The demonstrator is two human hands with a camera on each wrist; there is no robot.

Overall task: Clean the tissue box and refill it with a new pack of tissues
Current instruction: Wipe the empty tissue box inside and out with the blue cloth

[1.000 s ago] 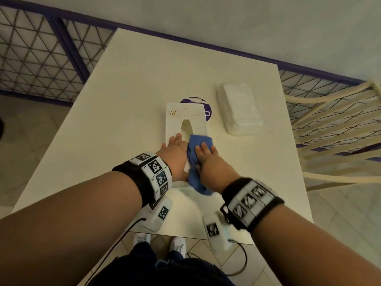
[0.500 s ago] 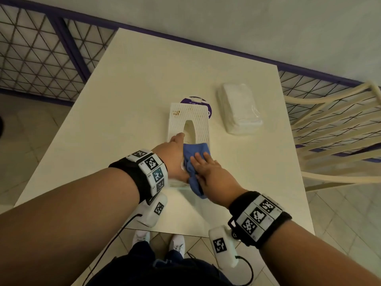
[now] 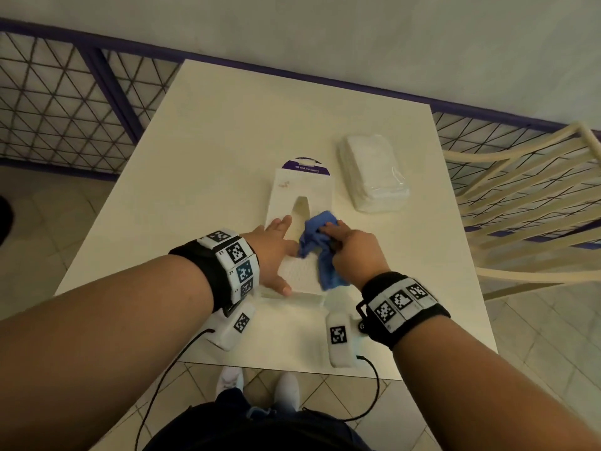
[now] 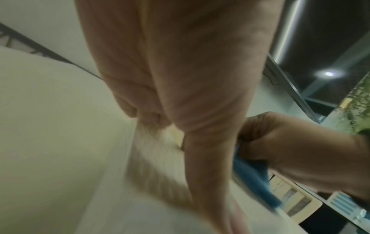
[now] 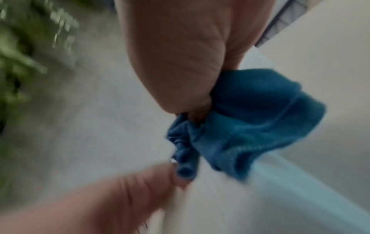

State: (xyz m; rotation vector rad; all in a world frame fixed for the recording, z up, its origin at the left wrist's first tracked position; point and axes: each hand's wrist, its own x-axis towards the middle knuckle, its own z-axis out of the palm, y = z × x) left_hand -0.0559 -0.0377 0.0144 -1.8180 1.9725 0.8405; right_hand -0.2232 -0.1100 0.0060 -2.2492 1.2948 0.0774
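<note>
We brace tissue box [image 3: 283,198] on table [image 3: 211,151], long axis running away from us: left hand [image 3: 271,252] flat on near-left corner, fingers straight, thumb spread. Right hand [image 3: 354,252] curls round bunched blue cloth [image 3: 317,227] on box top, right of slot [image 3: 300,208]. Tissue pack [image 3: 372,174] beyond, right-hand side.

Left forearm: bare, extended forward. Left hand [image 3: 271,252]: palm down, fingers extended, thumb spread wide, pressing on the tissue box [image 3: 300,190]. Right forearm: bare, extended forward, angled inward. Right hand [image 3: 353,252]: knuckles up, fingers curled round a bunched blue cloth [image 3: 317,229], just beside the left hand.
</note>
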